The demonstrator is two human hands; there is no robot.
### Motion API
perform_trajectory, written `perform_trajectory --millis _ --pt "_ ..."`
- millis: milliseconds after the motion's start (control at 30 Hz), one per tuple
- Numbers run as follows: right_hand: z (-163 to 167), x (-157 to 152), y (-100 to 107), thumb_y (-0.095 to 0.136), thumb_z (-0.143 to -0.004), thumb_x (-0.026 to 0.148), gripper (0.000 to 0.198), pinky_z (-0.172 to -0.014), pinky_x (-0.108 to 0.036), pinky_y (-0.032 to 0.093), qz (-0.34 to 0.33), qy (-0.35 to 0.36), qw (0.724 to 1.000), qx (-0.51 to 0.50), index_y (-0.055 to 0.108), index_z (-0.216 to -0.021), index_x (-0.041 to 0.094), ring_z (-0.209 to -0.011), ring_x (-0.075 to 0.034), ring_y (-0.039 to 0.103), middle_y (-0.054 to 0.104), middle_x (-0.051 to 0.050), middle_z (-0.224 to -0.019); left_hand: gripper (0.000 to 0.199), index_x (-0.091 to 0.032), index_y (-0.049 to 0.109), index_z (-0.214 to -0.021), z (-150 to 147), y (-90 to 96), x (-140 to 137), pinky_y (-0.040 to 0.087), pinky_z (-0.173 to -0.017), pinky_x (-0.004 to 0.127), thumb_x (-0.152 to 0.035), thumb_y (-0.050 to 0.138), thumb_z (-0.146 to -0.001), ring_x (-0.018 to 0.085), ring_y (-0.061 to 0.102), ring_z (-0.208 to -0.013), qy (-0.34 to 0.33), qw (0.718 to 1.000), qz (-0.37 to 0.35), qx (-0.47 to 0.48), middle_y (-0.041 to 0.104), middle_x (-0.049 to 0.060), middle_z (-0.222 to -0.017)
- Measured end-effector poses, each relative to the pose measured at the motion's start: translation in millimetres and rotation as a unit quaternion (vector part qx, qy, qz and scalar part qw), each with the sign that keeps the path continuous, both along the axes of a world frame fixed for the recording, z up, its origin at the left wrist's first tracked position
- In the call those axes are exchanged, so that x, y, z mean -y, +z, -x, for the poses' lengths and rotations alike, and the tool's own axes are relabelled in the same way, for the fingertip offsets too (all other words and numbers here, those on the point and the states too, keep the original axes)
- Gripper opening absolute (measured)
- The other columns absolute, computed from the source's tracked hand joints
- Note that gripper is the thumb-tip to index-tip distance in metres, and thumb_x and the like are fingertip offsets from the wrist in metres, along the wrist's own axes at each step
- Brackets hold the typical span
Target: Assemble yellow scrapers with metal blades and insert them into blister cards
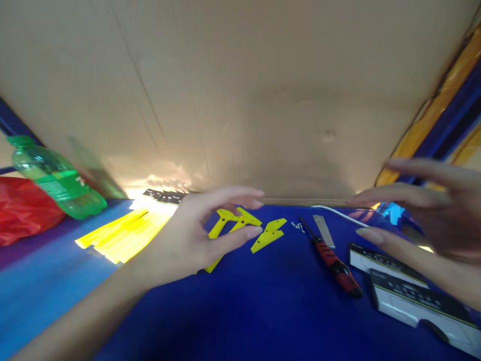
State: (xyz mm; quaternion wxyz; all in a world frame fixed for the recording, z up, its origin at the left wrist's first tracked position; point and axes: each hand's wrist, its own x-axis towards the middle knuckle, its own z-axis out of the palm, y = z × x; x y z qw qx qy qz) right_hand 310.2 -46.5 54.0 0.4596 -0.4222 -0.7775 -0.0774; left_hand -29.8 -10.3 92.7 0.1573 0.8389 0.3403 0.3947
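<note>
My left hand point(210, 228) hovers over several yellow T-shaped plastic pieces point(216, 229), thumb and fingers apart with nothing visible between them. Just right of its fingertips lie two small flat yellow pieces point(267, 235) with holes, and beyond them some tiny metal bits point(298, 227), too small to name. My right hand point(424, 210) is blurred at the right edge, its thumb and fingers spread above the black-and-white boxes point(421, 301). Between the hands rests a red-and-black screwdriver point(336, 265), beside a short grey metal strip point(323, 230).
A cardboard wall point(240, 100) rises behind the blue table surface point(263, 311). At left are a green plastic bottle point(60, 180), a red bag point(26, 210) and brightly lit yellow strips point(128, 233). A white cable point(338, 213) runs along the back right.
</note>
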Motion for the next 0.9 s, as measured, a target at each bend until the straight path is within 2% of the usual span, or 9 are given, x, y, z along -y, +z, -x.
perform_trajectory --millis 67,100,233,300,400,633,700,800,900 --pt "11.7 -13.1 0.4 0.068 -0.095 0.039 0.02 -0.073 -0.037 0.065 0.03 0.009 0.999 0.029 0.072 -0.115 0.036 -0.077 -0.024 0.078 0.081 -0.003 -0.092 0.023 -0.025 0.074 -0.114 -7.4 -17.5 -11.9 0.059 -0.087 0.026 -0.031 0.071 -0.092 0.017 0.074 -0.099 -0.003 0.995 0.029 -0.091 0.079 0.0 -0.113" --pt "15.2 -18.2 -3.7 0.066 -0.096 0.039 0.01 -0.071 -0.037 0.065 0.04 0.025 0.998 0.043 0.074 -0.101 0.034 -0.077 -0.024 0.078 0.082 -0.003 -0.09 0.021 -0.023 0.075 -0.112 -10.9 -26.7 -17.9 0.059 -0.086 0.027 -0.03 0.068 -0.094 0.018 0.074 -0.098 -0.013 0.992 0.03 -0.126 0.08 0.001 -0.111" --pt "17.1 -30.0 -30.4 0.06 -0.097 0.036 0.017 -0.056 -0.036 0.06 0.068 0.047 0.993 0.083 0.075 -0.093 0.029 -0.064 -0.024 0.076 0.082 -0.003 -0.081 0.027 -0.02 0.073 -0.12 -26.9 -56.3 -36.4 0.054 -0.097 0.034 -0.031 0.059 -0.1 0.022 0.071 -0.107 -0.043 0.964 0.017 -0.262 0.077 0.006 -0.118" --pt "16.0 -31.9 -39.7 0.059 -0.097 0.035 0.02 -0.049 -0.034 0.055 0.102 0.029 0.989 0.1 0.075 -0.09 0.027 -0.056 -0.022 0.073 0.08 -0.003 -0.075 0.029 -0.019 0.073 -0.122 -37.4 -63.2 -41.6 0.055 -0.096 0.038 -0.029 0.058 -0.099 0.025 0.069 -0.11 -0.034 0.947 0.009 -0.32 0.075 0.009 -0.118" --pt "16.6 -31.0 -45.1 0.059 -0.095 0.036 0.021 -0.044 -0.031 0.048 0.159 -0.014 0.98 0.123 0.075 -0.086 0.025 -0.048 -0.02 0.066 0.075 -0.001 -0.063 0.028 -0.015 0.074 -0.119 -54.3 -66.2 -48.6 0.053 -0.097 0.045 -0.027 0.059 -0.098 0.031 0.066 -0.113 -0.029 0.94 0.001 -0.341 0.074 0.014 -0.114" --pt "5.9 -27.3 -46.8 0.057 -0.092 0.032 0.019 -0.042 -0.027 0.038 0.133 -0.097 0.983 0.082 0.072 -0.083 0.023 -0.039 -0.016 0.055 0.055 0.005 -0.045 0.025 -0.017 0.075 -0.111 -81.0 -71.9 -67.3 0.055 -0.088 0.042 -0.029 0.06 -0.096 0.031 0.067 -0.105 -0.028 0.932 -0.005 -0.361 0.072 0.013 -0.106" --pt "-7.0 -28.5 -42.2 0.056 -0.094 0.031 0.02 -0.043 -0.027 0.039 0.143 -0.094 0.981 0.087 0.072 -0.085 0.024 -0.041 -0.016 0.056 0.058 0.004 -0.048 0.026 -0.02 0.073 -0.116 -87.9 -74.0 -65.4 0.054 -0.093 0.04 -0.031 0.059 -0.097 0.029 0.065 -0.111 -0.042 0.933 -0.006 -0.357 0.071 0.011 -0.113" --pt "-32.4 -30.0 -31.3 0.058 -0.095 0.033 0.019 -0.049 -0.027 0.046 0.209 -0.067 0.969 0.117 0.072 -0.086 0.025 -0.053 -0.017 0.065 0.07 0.001 -0.061 0.033 -0.026 0.064 -0.132 -99.2 -73.9 -56.0 0.049 -0.103 0.038 -0.029 0.052 -0.101 0.025 0.06 -0.122 -0.068 0.935 -0.01 -0.347 0.069 0.008 -0.125" --pt "-54.0 -30.3 -24.6 0.063 -0.094 0.037 0.02 -0.05 -0.027 0.048 0.252 -0.076 0.959 0.108 0.072 -0.081 0.025 -0.056 -0.018 0.068 0.074 0.0 -0.067 0.026 -0.024 0.067 -0.119 -106.3 -68.5 -49.5 0.049 -0.1 0.039 -0.026 0.05 -0.1 0.027 0.061 -0.118 -0.055 0.928 0.008 -0.369 0.069 0.009 -0.121"
